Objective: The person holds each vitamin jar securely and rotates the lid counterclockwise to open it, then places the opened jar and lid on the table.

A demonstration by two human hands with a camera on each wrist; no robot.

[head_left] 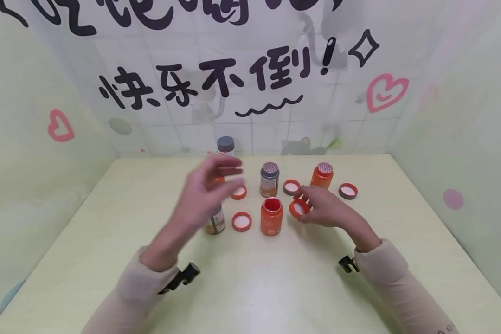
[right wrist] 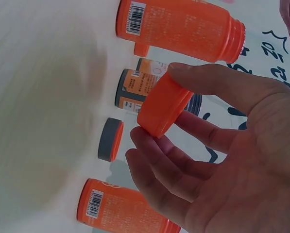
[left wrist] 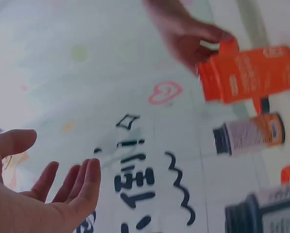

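My right hand (head_left: 325, 206) pinches an orange screw cap (right wrist: 157, 109) between thumb and fingers, its white liner showing in the head view. Just left of it stands an upright orange bottle (head_left: 271, 220), open at the top, with a dark red inside. My left hand (head_left: 200, 188), blurred in the head view, hovers above a grey bottle (head_left: 217, 223) and hides much of it. Its fingers are loosely spread with nothing between them, as the left wrist view also shows. An orange cap (head_left: 241, 221) lies liner up between the grey bottle and the open orange one.
Behind stand a grey bottle (head_left: 269, 182) and an orange bottle (head_left: 322, 176), both with patterned seals on top. A dark-capped bottle (head_left: 225, 145) is farther back. More loose caps lie around, including a grey one (head_left: 348, 190) at right. Printed wall panels enclose the pale table (head_left: 254, 287).
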